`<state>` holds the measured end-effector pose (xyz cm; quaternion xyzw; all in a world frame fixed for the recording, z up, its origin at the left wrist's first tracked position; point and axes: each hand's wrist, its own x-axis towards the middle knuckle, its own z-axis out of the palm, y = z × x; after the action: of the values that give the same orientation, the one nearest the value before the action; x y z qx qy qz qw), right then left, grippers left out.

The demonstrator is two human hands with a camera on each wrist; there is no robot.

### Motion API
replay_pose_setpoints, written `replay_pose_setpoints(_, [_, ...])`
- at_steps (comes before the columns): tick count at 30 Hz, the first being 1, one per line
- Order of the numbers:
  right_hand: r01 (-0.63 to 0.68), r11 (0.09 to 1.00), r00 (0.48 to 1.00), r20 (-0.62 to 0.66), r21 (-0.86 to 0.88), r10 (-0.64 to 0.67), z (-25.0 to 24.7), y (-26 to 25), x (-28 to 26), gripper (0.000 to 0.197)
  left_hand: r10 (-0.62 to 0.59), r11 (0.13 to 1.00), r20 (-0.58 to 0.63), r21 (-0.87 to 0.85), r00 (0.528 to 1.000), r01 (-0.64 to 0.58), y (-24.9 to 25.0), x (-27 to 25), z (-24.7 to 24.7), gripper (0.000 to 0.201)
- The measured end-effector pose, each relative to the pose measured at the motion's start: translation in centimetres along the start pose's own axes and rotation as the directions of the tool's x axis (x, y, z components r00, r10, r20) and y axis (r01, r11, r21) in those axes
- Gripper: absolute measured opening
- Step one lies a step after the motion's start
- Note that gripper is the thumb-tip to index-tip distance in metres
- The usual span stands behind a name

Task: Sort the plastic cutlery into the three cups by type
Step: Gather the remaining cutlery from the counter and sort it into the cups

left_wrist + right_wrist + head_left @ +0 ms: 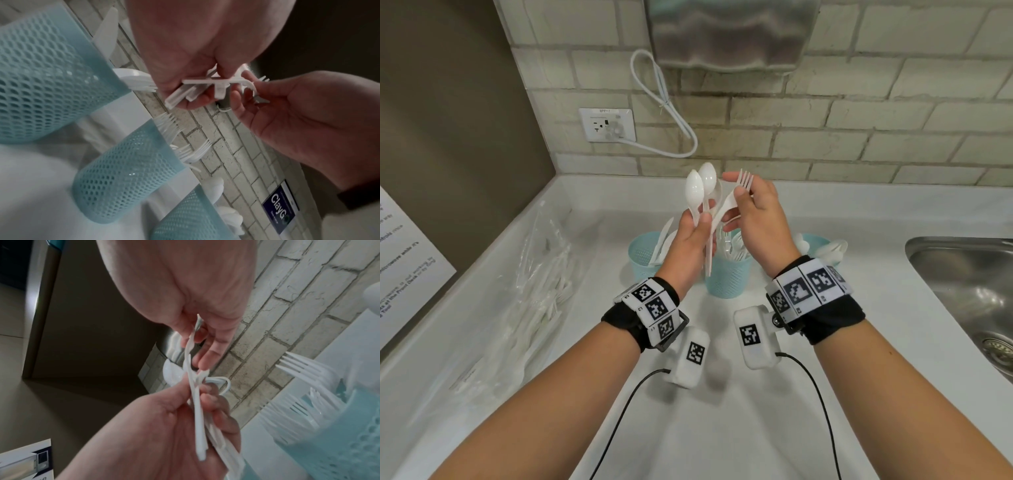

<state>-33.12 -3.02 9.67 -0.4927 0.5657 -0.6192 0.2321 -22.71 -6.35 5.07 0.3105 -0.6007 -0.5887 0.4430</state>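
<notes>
Left of centre in the head view, left hand point(693, 236) clamps a bundle by the handles, spoons point(700, 186) fanned up. Just right, right hand point(755, 216) pinches one fork point(736, 197) near its neck, tines up. Step looks like pulling it free: draw along the handle, left grip tight so the spoons stay put. Drop target directly below is the middle cup point(727, 274), already holding forks; knife cup point(645, 255) lower left, spoon cup point(815, 243) right, all on the counter point(859, 342).

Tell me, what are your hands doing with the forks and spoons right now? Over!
Left hand grips spoons bunch. Right hand pinches one fork out. Fork cup right below. Nothing blocking.
</notes>
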Motion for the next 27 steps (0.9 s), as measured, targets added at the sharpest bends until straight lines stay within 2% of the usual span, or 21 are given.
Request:
replay_pose_setpoints(5, [0.117, 0.993, 0.986, -0.124, 0.002, -0.116, -1.2, -0.6, 0.8, 0.028, 0.051, 0.998, -0.149, -0.016, 0.987, -0.054, 0.9, 1.2, -0.8, 0.019])
replay_pose_setpoints(8, [0.17, 0.976, 0.95, -0.242, -0.133, -0.198, -2.2, 0.0, 1.7, 0.03, 0.072, 0.997, -0.185, 0.024, 0.98, -0.069, 1.1, 1.6, -1.6, 0.017])
replay_pose_setpoints(10, [0.107, 0.968, 0.963, -0.22, -0.229, -0.158, -2.3, 1.3, 1.9, 0.035, 0.091, 0.996, -0.172, 0.034, 0.981, -0.087, 1.1, 1.5, -1.9, 0.018])
replay_pose_setpoints(12, [0.036, 0.953, 0.989, -0.129, -0.302, -0.078, -1.9, 3.1, 1.6, 0.039, 0.101, 0.995, -0.153, 0.036, 0.983, -0.096, 0.9, 1.3, -2.0, 0.018])
replay_pose_setpoints(14, [0.003, 0.88, 1.0, -0.016, -0.474, -0.012, -1.7, 4.8, 1.0, 0.041, 0.096, 0.995, -0.126, 0.01, 0.987, -0.096, 0.5, 1.0, -2.0, 0.018])
replay_pose_setpoints(16, [0.007, 0.708, 0.997, 0.057, -0.706, 0.047, -1.6, 5.8, 0.2, 0.044, 0.065, 0.996, -0.088, -0.048, 0.994, -0.07, 0.3, 0.8, -2.0, 0.015])
replay_pose_setpoints(17, [0.013, 0.646, 0.996, 0.067, -0.763, 0.059, -1.6, 5.9, 0.0, 0.045, 0.046, 0.996, -0.071, -0.075, 0.996, -0.051, 0.3, 0.8, -2.0, 0.013])
replay_pose_setpoints(18, [0.016, 0.628, 0.997, 0.062, -0.778, 0.051, -1.6, 5.9, -0.1, 0.047, 0.03, 0.995, -0.059, -0.091, 0.998, -0.035, 0.3, 0.7, -2.0, 0.01])
replay_pose_setpoints(20, [0.029, 0.68, 1.0, 0.029, -0.732, -0.011, -1.7, 5.0, -0.1, 0.052, 0.01, 0.996, -0.057, -0.087, 0.998, -0.015, 0.4, 0.7, -1.8, 0.013])
replay_pose_setpoints(22, [0.059, 0.8, 0.997, -0.008, -0.597, -0.079, -1.9, 3.4, -0.2, 0.045, 0.002, 0.999, -0.051, -0.05, 0.999, -0.005, 0.5, 0.6, -1.3, 0.017])
replay_pose_setpoints(23, [0.072, 0.878, 0.996, -0.015, -0.473, -0.09, -1.9, 2.4, -0.3, 0.04, 0.002, 0.999, -0.037, -0.032, 0.999, -0.003, 0.5, 0.5, -1.0, 0.019])
replay_pose_setpoints(25, [0.058, 0.964, 0.998, 0.021, -0.26, -0.054, -1.6, 1.3, -0.3, 0.034, 0.006, 1.0, 0.025, -0.029, 1.0, -0.005, 0.6, 0.3, 0.0, 0.024])
replay_pose_setpoints(27, [-0.013, 0.985, 0.997, 0.07, -0.175, 0.026, -1.2, 1.1, 0.1, 0.038, 0.003, 1.0, 0.1, -0.02, 0.995, -0.001, 1.0, 0.1, 1.2, 0.034])
